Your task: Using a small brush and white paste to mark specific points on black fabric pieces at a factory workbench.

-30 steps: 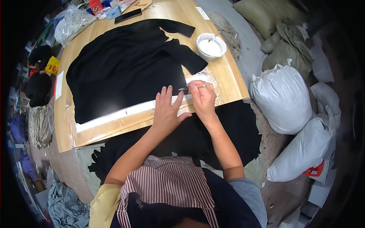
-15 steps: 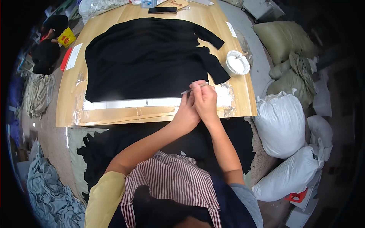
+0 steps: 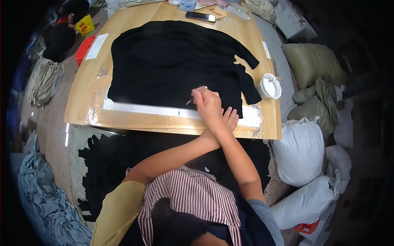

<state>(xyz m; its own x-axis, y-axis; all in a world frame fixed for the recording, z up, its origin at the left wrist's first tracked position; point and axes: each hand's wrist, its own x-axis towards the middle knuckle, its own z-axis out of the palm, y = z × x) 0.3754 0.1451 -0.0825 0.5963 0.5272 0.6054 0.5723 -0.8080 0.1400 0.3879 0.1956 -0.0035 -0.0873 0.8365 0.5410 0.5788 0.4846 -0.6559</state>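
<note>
Black garment (image 3: 172, 65) lies flat, centre to upper frame. My right hand (image 3: 208, 108) pinches a slim tool (image 3: 189, 101) at its lower edge; my left hand (image 3: 230, 119), fingers slightly spread, rests lower right. Advisable: light tip, cloth unrucked, wrists uncrossed.

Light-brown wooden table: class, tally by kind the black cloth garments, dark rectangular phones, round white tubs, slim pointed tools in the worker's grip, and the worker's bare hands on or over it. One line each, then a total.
Black cloth garment: 1
Dark rectangular phone: 1
Round white tub: 1
Slim pointed tool: 1
Bare hands (left hand, right hand): 2
Total: 6
</note>
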